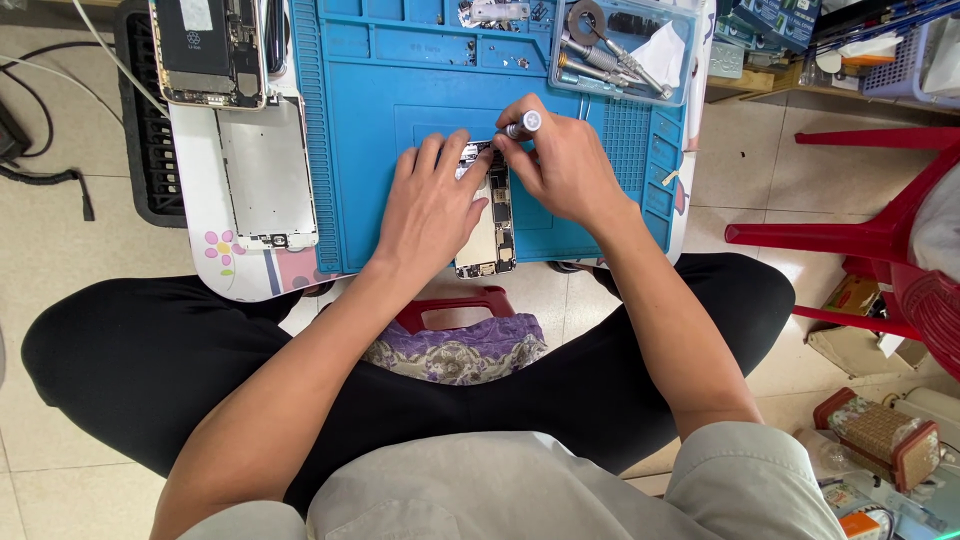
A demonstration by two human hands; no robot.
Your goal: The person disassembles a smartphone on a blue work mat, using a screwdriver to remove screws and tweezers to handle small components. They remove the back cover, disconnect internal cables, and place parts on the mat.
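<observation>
Opened phone (487, 232): on blue mat (380, 150), bench near edge. Left hand (432, 205) flat, fingers released, pinning it. Right hand (562, 165) fingers clenched on screwdriver (523, 124). Advice: keep driver upright, pressure light.

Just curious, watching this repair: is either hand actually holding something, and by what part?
The right hand holds a small silver screwdriver by its upper shaft, just below the cap. The left hand holds nothing; it presses flat on the opened phone.
</observation>
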